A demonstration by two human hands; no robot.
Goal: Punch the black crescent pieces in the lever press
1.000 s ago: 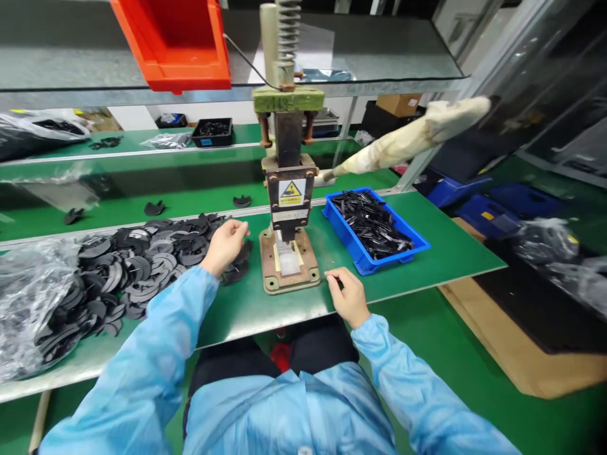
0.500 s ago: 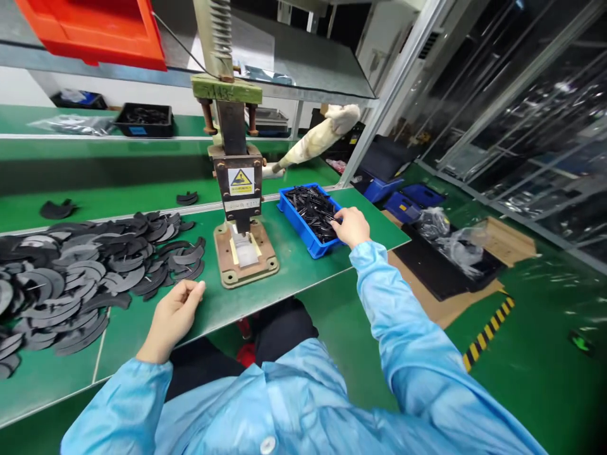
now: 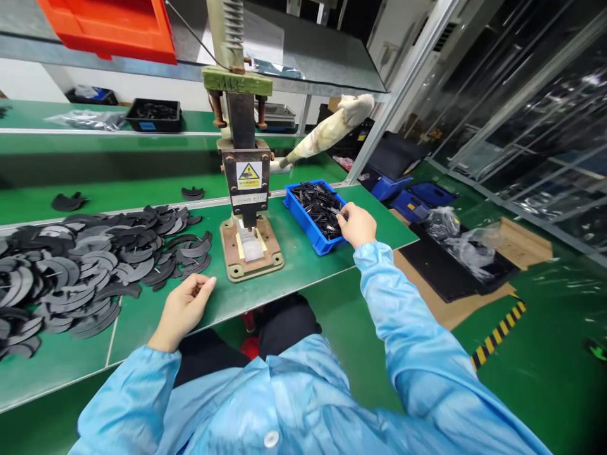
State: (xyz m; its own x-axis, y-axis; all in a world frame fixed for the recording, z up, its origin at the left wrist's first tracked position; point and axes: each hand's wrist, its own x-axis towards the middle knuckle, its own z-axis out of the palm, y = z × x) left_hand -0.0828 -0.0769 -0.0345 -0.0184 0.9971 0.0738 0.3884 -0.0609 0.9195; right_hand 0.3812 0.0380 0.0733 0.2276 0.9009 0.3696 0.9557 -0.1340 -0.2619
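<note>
My right hand (image 3: pixel 358 225) is at the near right side of a blue plastic bin (image 3: pixel 308 229), thumb and fingertips pinched together over its rim. Small, narrow black parts (image 3: pixel 318 205) fill the bin; whatever is between those fingertips is too small to make out. Near the bench's front edge rests my left hand (image 3: pixel 184 309), its fingers loosely curled and the thumb close to them, with nothing visible in it. Left of it spreads a heap of flat, curved black pieces (image 3: pixel 95 265). Between my hands stands a hand press (image 3: pixel 246 183), a pale block (image 3: pixel 251 246) on its base.
The press lever (image 3: pixel 327 133), wrapped in whitish cloth, slants up to the right. Two loose curved pieces lie behind the heap. A black tray (image 3: pixel 154 117) sits on the back ledge, an orange bin (image 3: pixel 111 28) above. Cardboard (image 3: pixel 431 297) and plastic bags are on the floor at right.
The whole view has shifted slightly right. My right hand stays at the bin with its fingertips pinched. My left hand remains by the bench edge, its thumb a little more raised.
</note>
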